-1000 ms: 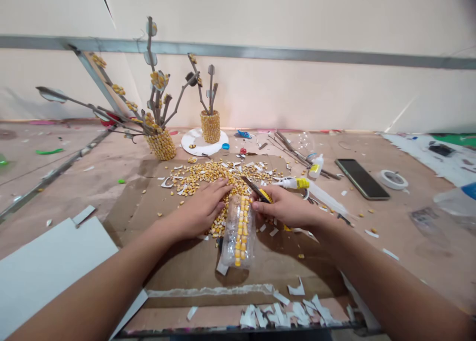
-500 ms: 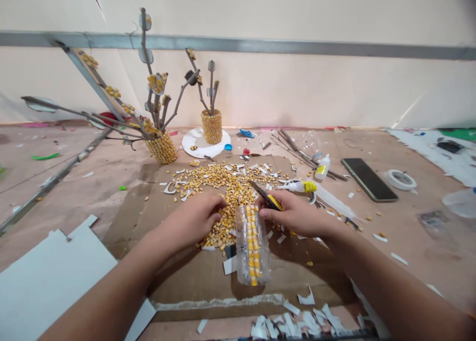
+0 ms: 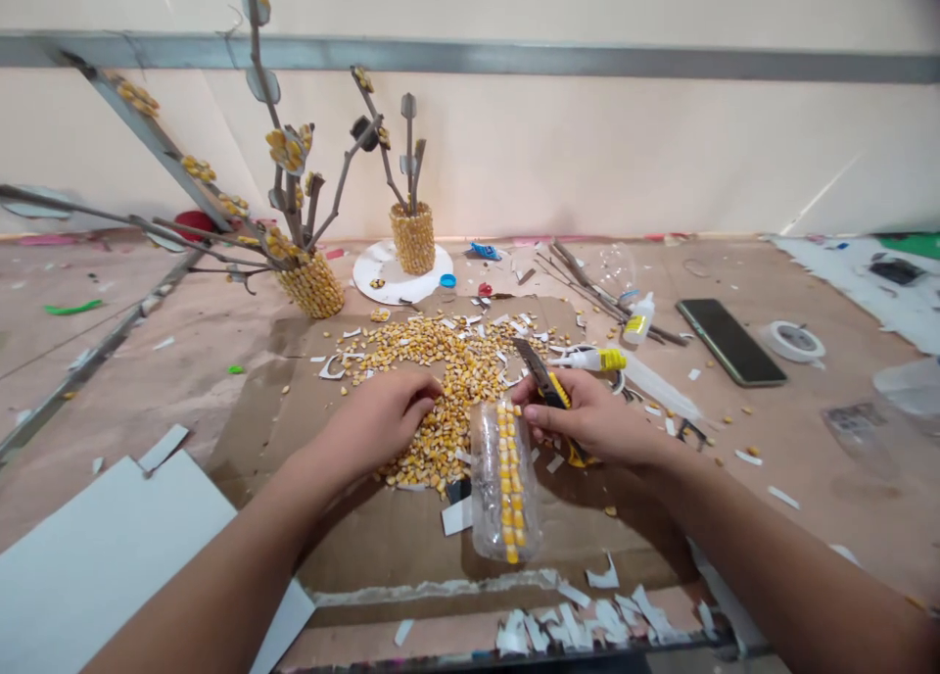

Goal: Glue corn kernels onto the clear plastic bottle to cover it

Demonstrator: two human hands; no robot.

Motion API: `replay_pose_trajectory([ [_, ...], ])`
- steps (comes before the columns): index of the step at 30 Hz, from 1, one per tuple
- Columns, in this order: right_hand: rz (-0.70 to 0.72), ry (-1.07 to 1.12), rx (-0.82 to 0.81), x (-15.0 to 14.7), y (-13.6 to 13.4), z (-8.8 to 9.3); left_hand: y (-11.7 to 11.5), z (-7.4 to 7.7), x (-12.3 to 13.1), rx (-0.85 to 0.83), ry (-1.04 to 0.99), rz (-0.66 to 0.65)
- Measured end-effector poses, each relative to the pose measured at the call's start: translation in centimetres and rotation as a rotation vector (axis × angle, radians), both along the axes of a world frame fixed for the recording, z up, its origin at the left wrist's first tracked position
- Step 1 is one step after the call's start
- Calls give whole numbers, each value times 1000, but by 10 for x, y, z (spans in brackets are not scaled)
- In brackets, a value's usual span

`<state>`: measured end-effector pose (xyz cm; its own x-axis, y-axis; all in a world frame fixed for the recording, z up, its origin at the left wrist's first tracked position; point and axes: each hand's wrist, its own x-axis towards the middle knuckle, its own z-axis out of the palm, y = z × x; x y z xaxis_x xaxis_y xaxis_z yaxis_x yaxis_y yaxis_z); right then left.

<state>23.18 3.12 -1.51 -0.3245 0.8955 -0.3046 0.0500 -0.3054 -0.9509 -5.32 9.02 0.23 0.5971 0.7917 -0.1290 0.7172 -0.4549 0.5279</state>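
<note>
Right hand (image 3: 587, 417): fingers closed around a utility knife (image 3: 552, 384) (blade (image 3: 529, 355) exposed, pointing beyond the hand), fingertips at the far end of a clear plastic cylinder (image 3: 486, 483) between both hands, bearing two rows of corn kernels (image 3: 510, 483). Left hand (image 3: 382, 414): fingers curled at the loose kernel pile (image 3: 449, 424); whether it grips anything cannot be determined.
</note>
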Motion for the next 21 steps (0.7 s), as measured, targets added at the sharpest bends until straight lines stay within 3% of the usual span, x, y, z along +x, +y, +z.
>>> replay_pose_trajectory([
  [5,-36,-68,54,-6,1,1,-4,4,3,2,-43,-46],
  [11,-70,-37,70,-20,-2,3,-14,14,10,-123,-80,-110],
  [16,-65,-13,31,-18,-3,2,-13,14,6,-18,-169,-68],
  [21,-91,-28,39,-11,-6,2,-15,15,6,-45,-232,-134],
])
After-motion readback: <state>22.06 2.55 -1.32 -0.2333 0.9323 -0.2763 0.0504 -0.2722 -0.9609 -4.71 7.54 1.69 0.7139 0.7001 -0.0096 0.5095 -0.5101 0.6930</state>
